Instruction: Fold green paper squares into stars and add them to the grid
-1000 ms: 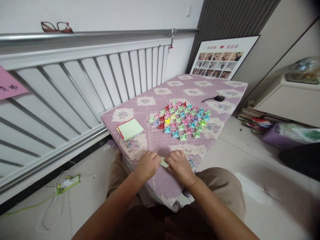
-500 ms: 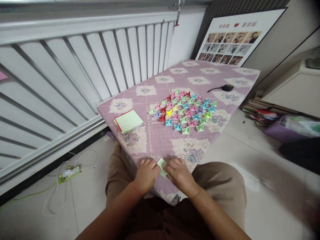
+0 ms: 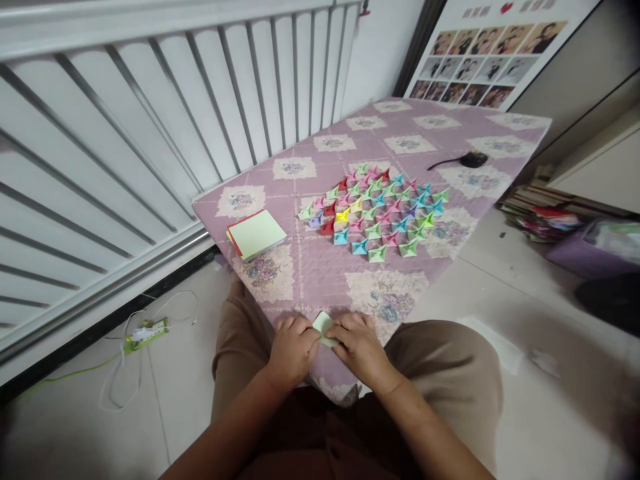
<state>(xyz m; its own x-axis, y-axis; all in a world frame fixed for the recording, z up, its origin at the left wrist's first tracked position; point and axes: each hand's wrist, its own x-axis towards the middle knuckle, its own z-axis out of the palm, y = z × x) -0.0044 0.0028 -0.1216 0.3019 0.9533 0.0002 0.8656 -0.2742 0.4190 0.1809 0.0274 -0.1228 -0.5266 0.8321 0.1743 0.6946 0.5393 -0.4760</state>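
A small pale green paper lies at the near corner of the table, between my hands. My left hand grips its left side with curled fingers. On its right side my right hand is closed, thumb and fingers pinching the paper. Part of the paper is hidden under the fingers. Beyond my hands, several folded paper pieces in green, pink, red, blue and yellow stand in rows. A stack of square paper sheets, pale green on top with a red edge below, sits at the table's left edge.
The table has a purple floral cloth. A black object with a thin tail lies at its far right. A white radiator runs along the left, with a power strip on the floor. A photo board leans behind.
The camera view has tilted and shifted slightly. My right fingers have moved a little on the paper, and less of its lower part shows. My left hand stays at its left side.
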